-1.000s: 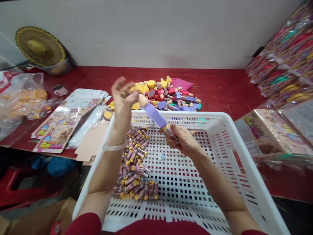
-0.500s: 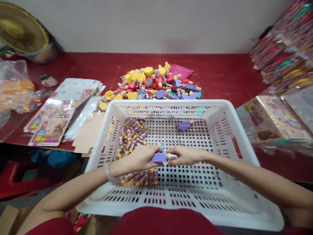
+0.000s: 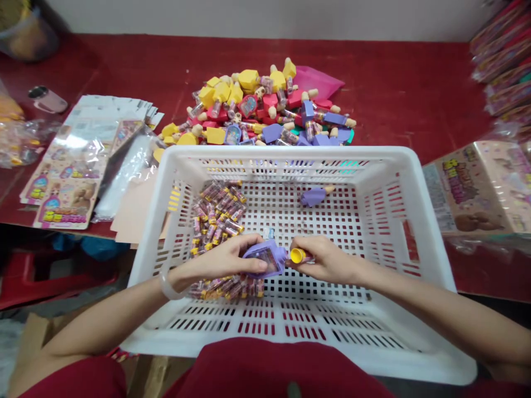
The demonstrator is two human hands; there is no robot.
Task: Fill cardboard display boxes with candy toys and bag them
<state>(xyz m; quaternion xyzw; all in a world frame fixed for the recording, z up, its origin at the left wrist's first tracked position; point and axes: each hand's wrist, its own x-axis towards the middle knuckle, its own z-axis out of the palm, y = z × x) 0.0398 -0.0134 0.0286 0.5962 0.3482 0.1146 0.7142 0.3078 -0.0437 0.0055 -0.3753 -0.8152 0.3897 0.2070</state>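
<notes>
My left hand (image 3: 236,257) is closed on a purple plastic toy case (image 3: 265,258) with a clear window and a narrow neck. Close to that neck, my right hand (image 3: 321,258) grips a small clear tube with a yellow end (image 3: 297,255); its yellow rim faces me. Both hands are above a white perforated plastic basket (image 3: 290,153). Inside the basket, many similar tubes (image 3: 218,221) lie in a heap at the left. Another purple piece with a tan tip (image 3: 314,196) rests on the basket floor toward the back.
Behind the basket, a pile of yellow, red and purple toy pieces (image 3: 253,105) lies on the red table (image 3: 398,94). Printed cards (image 3: 68,196) and plastic bags are at the left. A printed box (image 3: 468,188) and stacked packages (image 3: 510,61) stand at the right.
The tube and the purple case, joined end to end before, are now apart. My left hand has turned the case so its window shows. The view has tilted downward.
</notes>
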